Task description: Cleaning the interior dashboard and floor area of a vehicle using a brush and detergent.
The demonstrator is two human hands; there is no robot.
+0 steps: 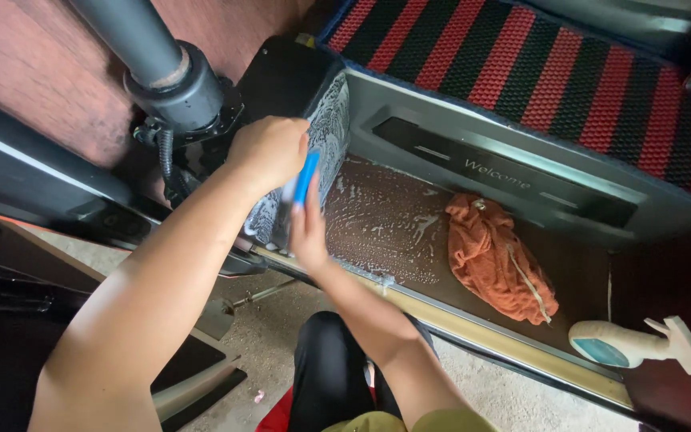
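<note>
Down at the vehicle's soapy step (pixel 393 228), suds already covered its brown floor and side panel (pixel 331 132). My left hand (pixel 269 148) clenched a blue-handled brush (pixel 305 180) against that panel; my right hand (pixel 307 232) steadied beside it, fingers loosely curled. Rinsing remained. An orange cloth (pixel 497 260) lay nearby, a white sprayer (pixel 633 346) farther right.

Vehicle doorway seen from above, daylight. Red-and-black ribbed floor mat (pixel 569 72) on the upper level. Brown step floor (pixel 393 216) wet with suds. Grey sill panel (pixel 505 160) behind. Gritty concrete ground (pixel 489 392) below. Reddish-brown wall (pixel 33 72) at left.
</note>
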